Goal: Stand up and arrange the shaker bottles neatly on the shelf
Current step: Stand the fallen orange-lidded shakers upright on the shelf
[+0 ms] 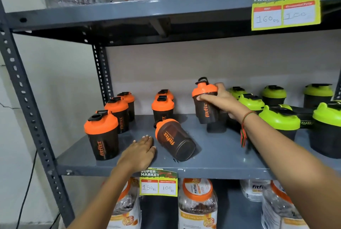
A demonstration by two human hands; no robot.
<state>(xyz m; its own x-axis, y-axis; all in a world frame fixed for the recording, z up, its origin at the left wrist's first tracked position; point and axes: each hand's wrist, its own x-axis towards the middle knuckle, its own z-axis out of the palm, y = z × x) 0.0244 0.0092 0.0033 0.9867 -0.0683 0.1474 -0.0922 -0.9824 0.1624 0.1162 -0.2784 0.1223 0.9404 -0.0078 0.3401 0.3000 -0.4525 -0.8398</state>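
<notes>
My right hand (219, 99) grips an orange-lidded dark shaker bottle (204, 99) near its top, holding it slightly tilted just above the grey shelf (221, 155). Another orange-lidded shaker (174, 139) lies on its side in the middle of the shelf, lid pointing back-left. My left hand (140, 151) rests flat on the shelf just left of that fallen bottle, fingers apart, holding nothing. Several orange-lidded shakers stand upright to the left, the nearest (102, 134) at the front. Green-lidded shakers (280, 123) crowd the right side, one (295, 116) lying on its side.
A grey shelf above (129, 14) carries large jars. Price tags hang on the upper shelf (285, 7) and the front edge (158, 184). Jars with orange lids (197, 204) fill the shelf below. A perforated metal upright (24, 99) stands at left.
</notes>
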